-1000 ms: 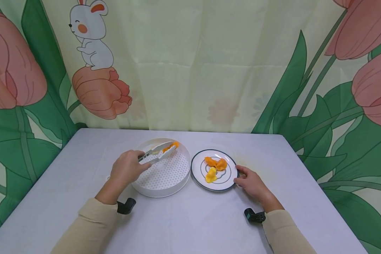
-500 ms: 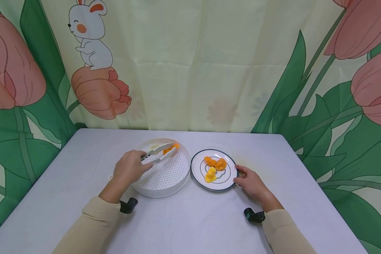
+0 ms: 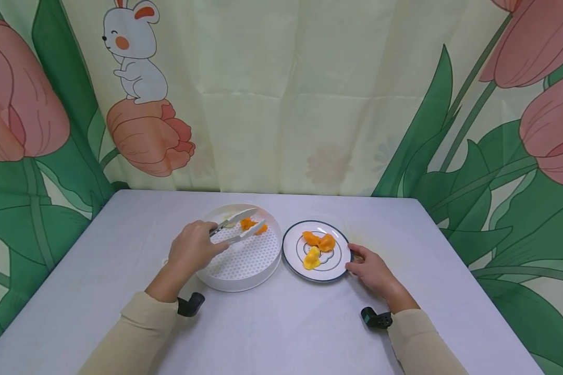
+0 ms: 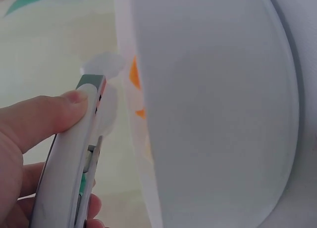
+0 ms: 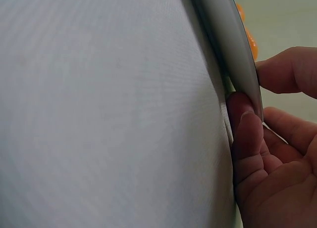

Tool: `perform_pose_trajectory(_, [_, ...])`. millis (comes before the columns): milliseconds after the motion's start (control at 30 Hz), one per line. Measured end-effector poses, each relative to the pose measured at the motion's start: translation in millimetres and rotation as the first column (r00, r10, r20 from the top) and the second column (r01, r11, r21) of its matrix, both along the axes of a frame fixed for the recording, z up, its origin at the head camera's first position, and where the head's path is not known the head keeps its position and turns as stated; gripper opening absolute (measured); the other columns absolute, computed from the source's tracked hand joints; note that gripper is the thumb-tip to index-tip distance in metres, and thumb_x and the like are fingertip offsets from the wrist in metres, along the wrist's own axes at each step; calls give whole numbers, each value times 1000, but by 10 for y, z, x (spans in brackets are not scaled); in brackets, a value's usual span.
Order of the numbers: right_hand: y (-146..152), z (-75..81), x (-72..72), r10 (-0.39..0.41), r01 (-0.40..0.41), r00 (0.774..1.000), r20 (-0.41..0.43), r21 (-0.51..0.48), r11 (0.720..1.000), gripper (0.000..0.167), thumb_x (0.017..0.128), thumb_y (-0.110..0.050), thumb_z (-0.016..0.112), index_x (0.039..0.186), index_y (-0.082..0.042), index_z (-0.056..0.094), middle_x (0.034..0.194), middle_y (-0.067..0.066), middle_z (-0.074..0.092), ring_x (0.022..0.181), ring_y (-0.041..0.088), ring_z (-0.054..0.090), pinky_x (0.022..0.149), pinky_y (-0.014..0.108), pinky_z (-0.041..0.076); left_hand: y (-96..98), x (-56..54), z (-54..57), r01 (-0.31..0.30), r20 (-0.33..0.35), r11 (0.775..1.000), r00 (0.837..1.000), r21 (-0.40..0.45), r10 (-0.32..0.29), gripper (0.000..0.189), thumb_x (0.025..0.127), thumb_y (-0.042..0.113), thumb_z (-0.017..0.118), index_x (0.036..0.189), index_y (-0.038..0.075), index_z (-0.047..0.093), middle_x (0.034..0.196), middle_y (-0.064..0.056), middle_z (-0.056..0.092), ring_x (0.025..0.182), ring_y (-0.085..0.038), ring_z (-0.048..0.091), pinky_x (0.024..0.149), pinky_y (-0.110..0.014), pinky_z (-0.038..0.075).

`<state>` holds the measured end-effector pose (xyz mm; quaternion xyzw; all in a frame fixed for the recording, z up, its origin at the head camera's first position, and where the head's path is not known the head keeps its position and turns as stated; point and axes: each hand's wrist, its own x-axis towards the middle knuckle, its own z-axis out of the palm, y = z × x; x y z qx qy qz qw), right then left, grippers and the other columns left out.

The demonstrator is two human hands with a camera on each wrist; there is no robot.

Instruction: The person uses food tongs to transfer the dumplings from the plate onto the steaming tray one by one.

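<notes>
My left hand point(image 3: 192, 249) grips a pair of tongs point(image 3: 238, 216) whose arms stand spread over the far part of a round white steamer basket point(image 3: 239, 285). Orange dumpling-like pieces point(image 3: 247, 224) lie in the basket, one partly covered by the nearer tong arm. A pale yellow piece point(image 3: 228, 221) shows beside them, partly behind the tongs. My right hand point(image 3: 374, 271) pinches the right rim of a white plate point(image 3: 291, 260) with a dark edge, thumb above and fingers beneath in the right wrist view. On the plate sit two orange dumplings point(image 3: 327, 242) and a yellow one point(image 3: 311, 258).
Basket and plate stand side by side, their rims close together, on a white-covered table point(image 3: 281, 333). A printed curtain point(image 3: 281, 104) with tulips and a rabbit hangs behind the table's far edge. In the left wrist view the basket's wall point(image 4: 213, 114) hides most of its contents.
The tong arms, earlier close around the orange piece, have spread apart, and the orange now rests in the basket lower between them. My right hand and the plate keep their place.
</notes>
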<state>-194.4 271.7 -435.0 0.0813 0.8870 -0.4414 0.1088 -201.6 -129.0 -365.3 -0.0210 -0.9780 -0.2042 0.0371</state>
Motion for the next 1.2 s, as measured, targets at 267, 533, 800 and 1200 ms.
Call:
perform_pose_trajectory(267, [-7,5,10,-5,5,1000,3,0,1000,66,96,-19,64,154,-7,36,152,22,39,108,30,52,88,34,51,56,83,79,50,-4,999,999,11,-50,59,81,33,83,127,0,66,112,-18,65,94,-29,59,73,-44,52])
perform_pose_trajectory(533, [-9,9,10,2,-2,1000,0,-3,1000,66,96,-19,64,154,-6,36,152,23,39,109,31,51,91,36,51,152,158,85,127,-29,992,992,24,-126,57,80,33,84,124,1,69,106,-13,68,88,-26,59,69,-42,51])
perform_pose_trajectory(800, [-6,11,9,6,-6,1000,-2,-2,1000,66,96,-19,64,154,-6,35,152,23,39,109,31,52,90,36,51,382,230,69,195,0,980,981,39,-195,53,77,33,87,121,6,72,112,-8,70,94,-24,61,77,-42,52])
perform_pose_trajectory(1200, [-2,23,8,5,-5,1000,3,-10,1000,67,96,-19,64,154,-6,36,151,22,40,106,29,52,85,32,50,694,299,58,260,11,965,965,32,-260,46,76,32,88,112,7,75,97,-4,70,82,-18,56,71,-35,50])
